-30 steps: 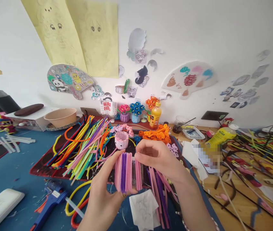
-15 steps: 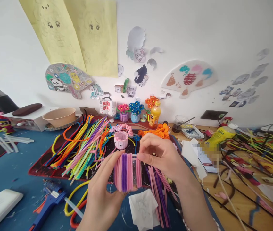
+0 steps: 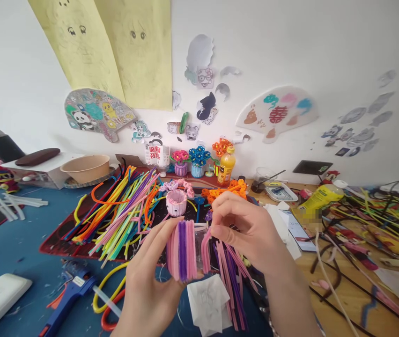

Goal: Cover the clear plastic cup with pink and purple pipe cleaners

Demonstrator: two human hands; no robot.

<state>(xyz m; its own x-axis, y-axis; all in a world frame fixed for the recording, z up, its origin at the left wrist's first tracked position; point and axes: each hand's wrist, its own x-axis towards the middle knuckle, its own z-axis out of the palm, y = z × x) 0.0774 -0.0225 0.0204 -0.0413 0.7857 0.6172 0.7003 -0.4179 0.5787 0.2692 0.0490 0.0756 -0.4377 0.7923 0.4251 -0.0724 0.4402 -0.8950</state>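
Observation:
My left hand (image 3: 152, 278) grips a small clear cup (image 3: 182, 250) from its left side, thumb below and fingers above. Upright pink and purple pipe cleaner pieces cover much of the cup's wall, and a bare clear gap shows at its right. My right hand (image 3: 245, 229) pinches the top of short pink pipe cleaner pieces (image 3: 205, 255), bent outward at the cup's right side. Whether their lower ends touch the wall I cannot tell. Cut pink and purple pipe cleaners (image 3: 232, 285) lie below my right hand. A pink pipe-cleaner pot (image 3: 176, 203) stands just beyond.
A colourful pipe cleaner pile (image 3: 125, 210) lies on the dark tray left of centre. A blue glue gun (image 3: 68, 295) rests at front left, with white paper (image 3: 208, 302) under my hands. An orange drink bottle (image 3: 226, 166) stands behind; a phone (image 3: 301, 231) lies right.
My right hand has shifted slightly right and pulled the tops of the right-hand pink pieces away from the cup, widening the gap. My left hand keeps its hold.

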